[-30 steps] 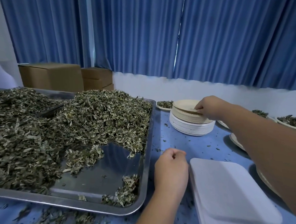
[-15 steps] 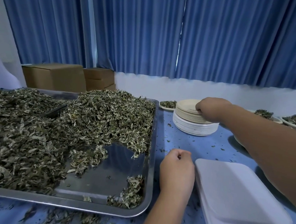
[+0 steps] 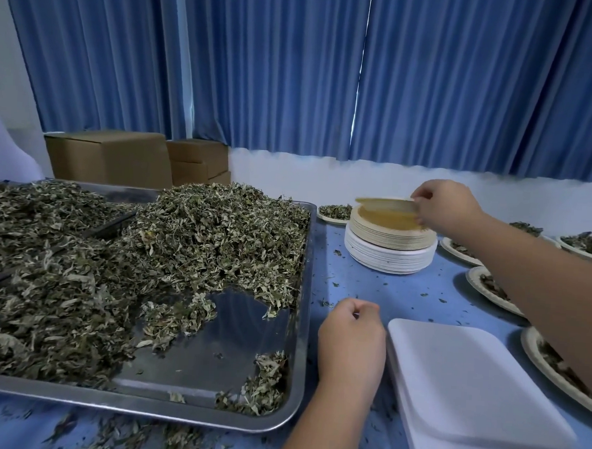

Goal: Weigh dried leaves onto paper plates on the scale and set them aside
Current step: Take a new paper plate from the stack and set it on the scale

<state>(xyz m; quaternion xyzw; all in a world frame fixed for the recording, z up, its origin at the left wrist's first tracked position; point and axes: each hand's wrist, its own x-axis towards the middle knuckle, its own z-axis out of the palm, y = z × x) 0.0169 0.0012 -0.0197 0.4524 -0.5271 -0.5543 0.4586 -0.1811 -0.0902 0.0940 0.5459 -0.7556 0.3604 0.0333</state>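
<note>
Dried leaves (image 3: 191,239): grey-green. Tray (image 3: 254,342): silver. Plate stack (image 3: 389,246): tan over white. Scale (image 3: 468,381): white. Worktop (image 3: 404,291): blue, speckled. Curtains (image 3: 261,68): blue.

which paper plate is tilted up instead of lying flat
The top tan plate on the stack, its right edge pinched by the right hand; the others lie flat, stacked or holding leaves.

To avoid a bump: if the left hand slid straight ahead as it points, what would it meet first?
Probably the round stack of white and beige paper plates; the blue tabletop before it looks free, though depth is unclear.
</note>
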